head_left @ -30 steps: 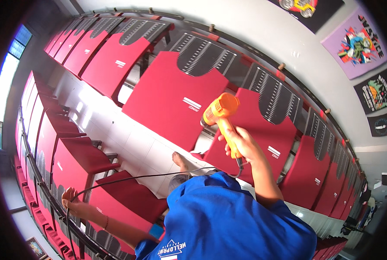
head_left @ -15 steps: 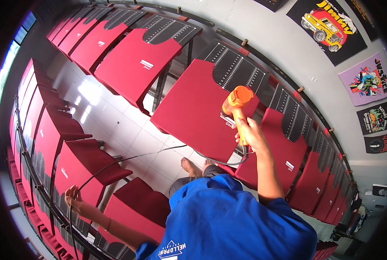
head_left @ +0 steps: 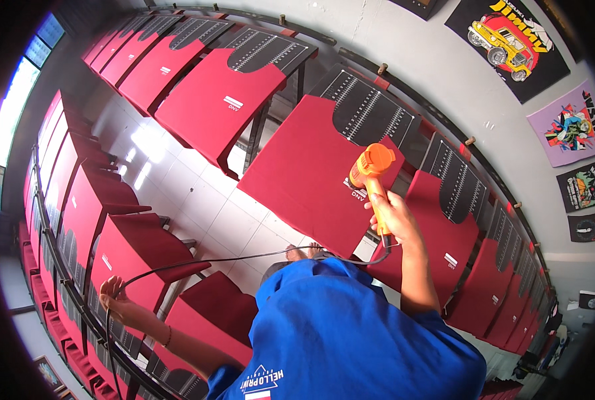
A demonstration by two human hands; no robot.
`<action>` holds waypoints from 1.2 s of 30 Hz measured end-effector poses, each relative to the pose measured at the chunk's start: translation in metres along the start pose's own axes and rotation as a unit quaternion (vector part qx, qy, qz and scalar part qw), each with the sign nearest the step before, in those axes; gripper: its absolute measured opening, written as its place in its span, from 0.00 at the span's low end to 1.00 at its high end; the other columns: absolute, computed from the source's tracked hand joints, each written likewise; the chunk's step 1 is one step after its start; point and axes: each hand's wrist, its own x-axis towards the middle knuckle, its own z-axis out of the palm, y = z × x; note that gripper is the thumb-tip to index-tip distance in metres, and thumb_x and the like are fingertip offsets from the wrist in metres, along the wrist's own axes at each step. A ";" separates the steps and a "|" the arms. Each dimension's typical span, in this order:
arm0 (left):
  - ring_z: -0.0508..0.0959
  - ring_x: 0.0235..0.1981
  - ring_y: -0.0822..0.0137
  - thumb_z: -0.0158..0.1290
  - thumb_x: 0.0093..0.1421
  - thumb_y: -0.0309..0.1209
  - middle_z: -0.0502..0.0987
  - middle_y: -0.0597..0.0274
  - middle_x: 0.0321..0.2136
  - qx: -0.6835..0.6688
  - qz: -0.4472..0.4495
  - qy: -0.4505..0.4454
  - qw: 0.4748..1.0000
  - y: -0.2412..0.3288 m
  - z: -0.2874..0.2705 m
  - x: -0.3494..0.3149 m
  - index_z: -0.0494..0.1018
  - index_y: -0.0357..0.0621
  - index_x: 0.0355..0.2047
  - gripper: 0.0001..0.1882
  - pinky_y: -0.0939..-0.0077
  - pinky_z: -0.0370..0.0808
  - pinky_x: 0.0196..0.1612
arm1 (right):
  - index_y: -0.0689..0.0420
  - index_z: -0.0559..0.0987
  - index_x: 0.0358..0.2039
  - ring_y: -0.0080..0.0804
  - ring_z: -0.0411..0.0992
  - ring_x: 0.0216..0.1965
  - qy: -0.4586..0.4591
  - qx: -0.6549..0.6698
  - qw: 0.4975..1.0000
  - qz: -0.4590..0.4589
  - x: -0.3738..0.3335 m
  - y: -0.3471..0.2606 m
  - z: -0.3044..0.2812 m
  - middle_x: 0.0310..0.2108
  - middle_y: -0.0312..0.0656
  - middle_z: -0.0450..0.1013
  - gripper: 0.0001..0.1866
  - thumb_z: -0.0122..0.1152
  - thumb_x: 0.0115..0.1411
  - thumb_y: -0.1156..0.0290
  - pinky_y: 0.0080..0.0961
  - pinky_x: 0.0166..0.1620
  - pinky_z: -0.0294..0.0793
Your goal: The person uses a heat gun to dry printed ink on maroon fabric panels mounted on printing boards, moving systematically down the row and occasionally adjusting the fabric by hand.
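An orange heat gun or hair dryer (head_left: 373,168) is in my right hand (head_left: 396,217), its handle wrapped by my fingers. Its nozzle end hangs over the white print on a red shirt (head_left: 304,170), which is stretched on a black board (head_left: 371,110) with white scale marks. From the handle's base a dark cable (head_left: 244,257) runs left across the aisle to my left hand (head_left: 121,300). There the fingers are closed around the cable, which hangs down below. Whether the nozzle touches the cloth I cannot tell.
Red shirts on boards form a long row ahead, one of them (head_left: 221,100) to the left. A second row (head_left: 134,247) stands across the tiled floor (head_left: 197,200). A dark rail (head_left: 64,273) runs along that row. Printed shirts (head_left: 507,43) hang on the right wall.
The view has shifted slightly, and the scene sits a little further right and lower. My right hand still holds the dryer over the same shirt. The cable's slack by my feet looks straighter.
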 end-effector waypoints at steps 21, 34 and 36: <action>0.77 0.28 0.65 0.33 0.70 0.39 0.76 0.55 0.28 0.021 0.053 0.124 0.991 0.009 0.028 0.007 0.73 0.34 0.33 0.23 0.74 0.74 0.36 | 0.62 0.70 0.49 0.20 0.70 0.23 0.028 0.011 0.998 0.047 -0.026 -0.005 -0.015 0.34 0.40 0.73 0.17 0.50 0.68 0.62 0.20 0.25 0.76; 0.79 0.35 0.63 0.31 0.71 0.36 0.78 0.51 0.32 0.087 0.039 0.164 0.982 -0.090 0.044 0.273 0.73 0.30 0.43 0.23 0.72 0.76 0.43 | 0.62 0.67 0.57 0.19 0.70 0.25 -0.133 -0.041 0.990 0.034 0.140 -0.104 0.225 0.34 0.38 0.73 0.22 0.53 0.67 0.64 0.21 0.28 0.75; 0.78 0.33 0.63 0.32 0.71 0.37 0.78 0.52 0.31 0.057 0.032 0.145 0.987 -0.115 0.051 0.315 0.73 0.31 0.42 0.23 0.72 0.76 0.41 | 0.62 0.69 0.54 0.18 0.69 0.24 -0.126 -0.116 0.985 0.017 0.160 -0.108 0.250 0.30 0.35 0.72 0.20 0.55 0.66 0.65 0.20 0.27 0.74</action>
